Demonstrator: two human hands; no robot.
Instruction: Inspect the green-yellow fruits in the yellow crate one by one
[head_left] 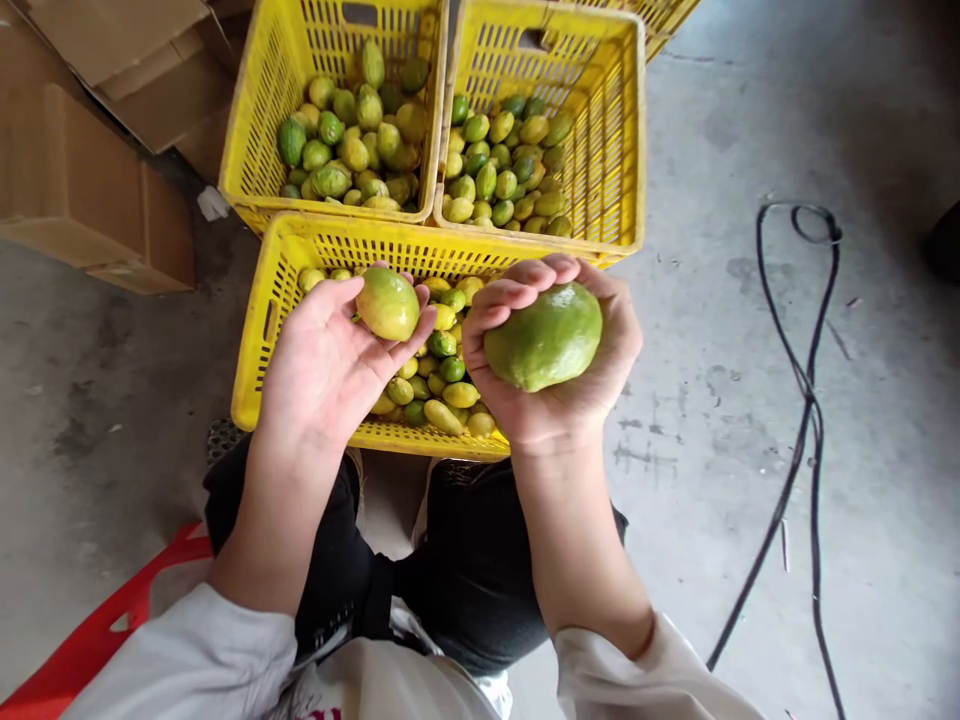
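Observation:
My left hand [322,350], palm up, holds a small yellow-green lemon [388,304] on its curled fingers. In my right hand [600,370] is a bigger green lemon [545,338], with the fingers wrapped round its far side. Both hands are above the near yellow crate [251,370], which holds several yellow and green lemons [442,345]. My hands and forearms hide parts of this crate and its fruit.
Behind it stand a left yellow crate [251,120] and a right yellow crate [637,150], both part-filled with lemons. Cardboard boxes [97,190] are at the left. A black cable [806,400] loops over the concrete floor. Something red [97,620] is at lower left.

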